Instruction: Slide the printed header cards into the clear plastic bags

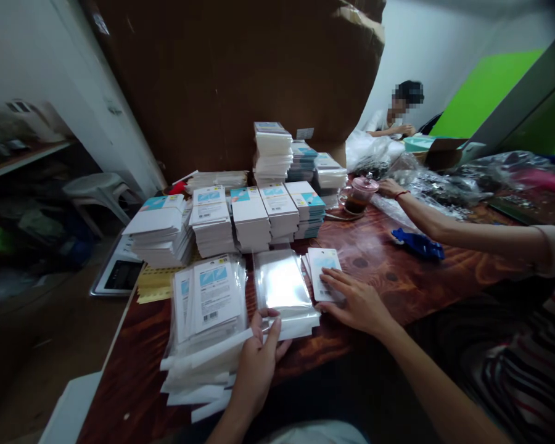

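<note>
My left hand (260, 354) pinches the near edge of a clear plastic bag (282, 277), its thumb on top; the bag lies on a flat stack of similar bags with white strips. To its right, my right hand (358, 302) rests on a small pile of printed cards (324, 259), fingers stretched over the top card and thumb by its lower edge. Left of my left hand lies a heap of bagged cards (217, 296), with bag ends and white strips (203, 370) fanned toward me.
Banded card stacks (252, 216) line the back of the wooden table (370, 259). Beyond stand a lidded glass cup (358, 194) and a blue tool (416, 243). A co-worker's arm (435, 219) reaches in from the right; another person (393, 117) sits behind. A scale (115, 268) stands at left.
</note>
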`<action>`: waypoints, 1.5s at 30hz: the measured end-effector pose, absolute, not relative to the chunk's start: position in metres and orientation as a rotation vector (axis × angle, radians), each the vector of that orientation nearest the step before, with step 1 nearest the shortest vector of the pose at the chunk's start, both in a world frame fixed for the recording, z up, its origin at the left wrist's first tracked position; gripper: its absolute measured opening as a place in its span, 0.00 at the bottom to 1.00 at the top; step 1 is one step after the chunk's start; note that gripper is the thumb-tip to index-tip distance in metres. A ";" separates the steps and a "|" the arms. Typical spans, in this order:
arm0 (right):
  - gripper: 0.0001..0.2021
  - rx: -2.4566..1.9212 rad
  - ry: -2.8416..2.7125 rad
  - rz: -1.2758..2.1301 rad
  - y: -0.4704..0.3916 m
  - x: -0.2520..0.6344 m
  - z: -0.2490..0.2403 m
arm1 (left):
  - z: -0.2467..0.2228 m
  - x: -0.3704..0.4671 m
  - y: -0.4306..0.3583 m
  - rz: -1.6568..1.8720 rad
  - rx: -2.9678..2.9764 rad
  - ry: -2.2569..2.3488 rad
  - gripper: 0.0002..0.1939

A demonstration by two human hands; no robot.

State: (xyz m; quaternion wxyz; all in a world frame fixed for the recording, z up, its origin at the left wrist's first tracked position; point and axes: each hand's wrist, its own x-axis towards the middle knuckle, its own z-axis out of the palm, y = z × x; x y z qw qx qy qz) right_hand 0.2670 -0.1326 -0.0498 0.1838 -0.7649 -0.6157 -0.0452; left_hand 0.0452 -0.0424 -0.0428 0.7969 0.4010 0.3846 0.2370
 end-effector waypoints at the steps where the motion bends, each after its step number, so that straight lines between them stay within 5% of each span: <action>1: 0.28 -2.196 -1.658 -0.158 -0.130 0.259 -0.054 | -0.043 0.046 -0.042 0.508 0.866 0.827 0.17; 12: 0.11 -2.232 -1.142 -0.124 -0.118 0.236 -0.046 | -0.046 0.046 -0.040 0.504 0.801 0.870 0.23; 16: 0.10 -1.903 -1.310 -0.472 -0.138 0.254 -0.061 | -0.046 0.045 -0.041 0.498 0.824 0.837 0.19; 28: 0.17 -1.704 -1.380 -0.546 -0.190 0.255 -0.053 | -0.049 0.044 -0.040 0.519 0.721 0.855 0.14; 34: 0.16 -1.496 -1.821 -0.340 -0.207 0.194 -0.023 | -0.053 0.043 -0.040 0.494 0.793 0.809 0.22; 45: 0.28 -1.829 -2.091 -0.246 -0.151 0.162 -0.025 | -0.056 0.044 -0.041 0.517 0.977 0.705 0.19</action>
